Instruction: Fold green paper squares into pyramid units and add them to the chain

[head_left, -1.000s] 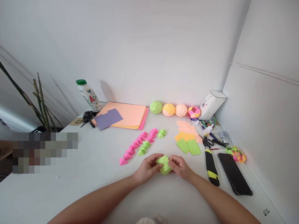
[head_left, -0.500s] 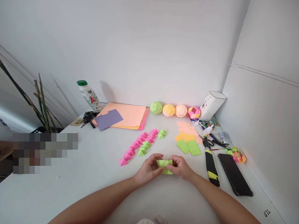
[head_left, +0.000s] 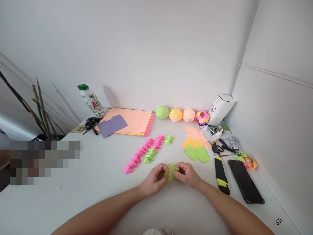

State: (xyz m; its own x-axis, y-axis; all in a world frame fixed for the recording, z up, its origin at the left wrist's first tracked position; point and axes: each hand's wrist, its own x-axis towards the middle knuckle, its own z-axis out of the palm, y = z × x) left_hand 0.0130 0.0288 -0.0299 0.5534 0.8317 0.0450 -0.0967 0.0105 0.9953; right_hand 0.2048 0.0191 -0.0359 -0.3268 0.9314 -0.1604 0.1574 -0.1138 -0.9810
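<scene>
A creased piece of green paper (head_left: 171, 169) is held between my two hands just above the white table. My left hand (head_left: 154, 179) pinches its left side, and my right hand (head_left: 187, 175) grips its right side with thumb and fingers. Past my hands lies a slanting row of folded pink paper pieces (head_left: 139, 152), with folded green pieces (head_left: 149, 156) beside them. To the right rest flat green paper rectangles (head_left: 202, 154), partly over yellow paper (head_left: 192, 143) and peach paper (head_left: 192, 131).
Several paper balls (head_left: 175, 115) line the wall. Large coloured sheets (head_left: 133, 119) lie back left near a bottle (head_left: 93, 101) and keys (head_left: 91, 123). On the right are a black-and-yellow utility knife (head_left: 221, 176), scissors (head_left: 216, 148), a phone (head_left: 245, 181) and a white container (head_left: 222, 109).
The green paper has turned from a level rectangle to a tilted, more folded shape in my fingers. Both hands stay nearly in place, and the view has shifted slightly.
</scene>
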